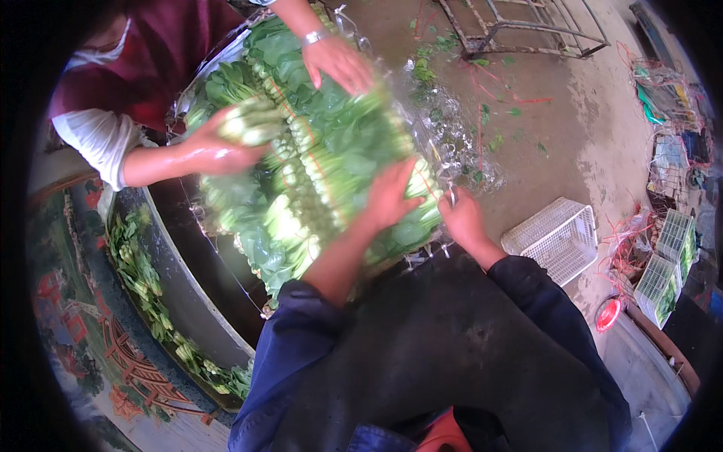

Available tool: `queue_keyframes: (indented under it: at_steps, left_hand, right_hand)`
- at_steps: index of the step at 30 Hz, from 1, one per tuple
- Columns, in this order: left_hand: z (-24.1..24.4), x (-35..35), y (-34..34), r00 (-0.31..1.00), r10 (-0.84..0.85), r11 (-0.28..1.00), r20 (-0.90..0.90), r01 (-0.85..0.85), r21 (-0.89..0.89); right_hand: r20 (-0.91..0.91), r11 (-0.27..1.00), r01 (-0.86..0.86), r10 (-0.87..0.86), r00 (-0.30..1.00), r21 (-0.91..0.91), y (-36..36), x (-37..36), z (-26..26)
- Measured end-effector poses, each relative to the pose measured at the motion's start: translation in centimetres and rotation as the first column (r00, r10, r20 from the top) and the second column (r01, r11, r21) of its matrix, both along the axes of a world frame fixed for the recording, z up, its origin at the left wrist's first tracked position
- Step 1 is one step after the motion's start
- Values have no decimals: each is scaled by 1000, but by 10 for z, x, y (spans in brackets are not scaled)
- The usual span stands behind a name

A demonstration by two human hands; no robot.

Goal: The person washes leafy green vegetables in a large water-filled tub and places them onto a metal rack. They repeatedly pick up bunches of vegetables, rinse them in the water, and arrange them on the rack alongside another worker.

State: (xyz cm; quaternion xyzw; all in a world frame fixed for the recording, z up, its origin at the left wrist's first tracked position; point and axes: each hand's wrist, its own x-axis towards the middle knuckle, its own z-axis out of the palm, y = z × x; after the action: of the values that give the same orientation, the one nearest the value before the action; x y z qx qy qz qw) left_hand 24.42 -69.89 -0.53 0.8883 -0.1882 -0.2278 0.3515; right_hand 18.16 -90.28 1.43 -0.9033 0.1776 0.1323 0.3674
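Rows of bok choy (344, 130), tied with red string, fill a plastic-lined rack in front of me, white stems lined up and leaves spread between. My left hand (392, 195) lies on the stems near the right edge, fingers apart and slightly blurred. At the near right corner, my right hand (464, 217) is curled around the edge of the clear plastic lining (435, 155). Across from me, a co-worker's hand (226, 150) carries a blurred bunch of bok choy (251, 121) over the rows. The co-worker's other hand (342, 62), with a metal band at its wrist, is over the leaves.
A metal trough (192, 271) with more greens (149, 282) along it runs at the left. A white plastic crate (556, 240) lies on the wet floor at the right. A rusty metal frame (525, 28) stands at the top. Greens-filled crates (658, 288) stand farther right.
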Motion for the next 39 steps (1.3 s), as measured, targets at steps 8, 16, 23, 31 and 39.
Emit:
queue_keyframes:
  at_steps: [8,16,23,31,39]
  left_hand:
    - [-22,7,-6,996,48,999,76,-49,18]
    - [14,-13,-7,880,191,981,434,-163,-101]
    - [140,-155,237,506,779,627,370,-613,-482]
    - [58,-571,485,-624,528,-784,576,-619,49]
    - [-59,-642,536,-812,134,-991,-568,-106,-82]
  right_hand:
    - [30,1000,12,-13,999,10,-4,4,-14]
    - [86,989,-103,94,992,110,-35,4,-44]
    - [-7,993,-85,86,996,78,-46,21,-56]
    - [114,992,-108,100,988,68,-34,16,-36]
    - [-325,626,-484,359,875,-611,-58,49,-12]
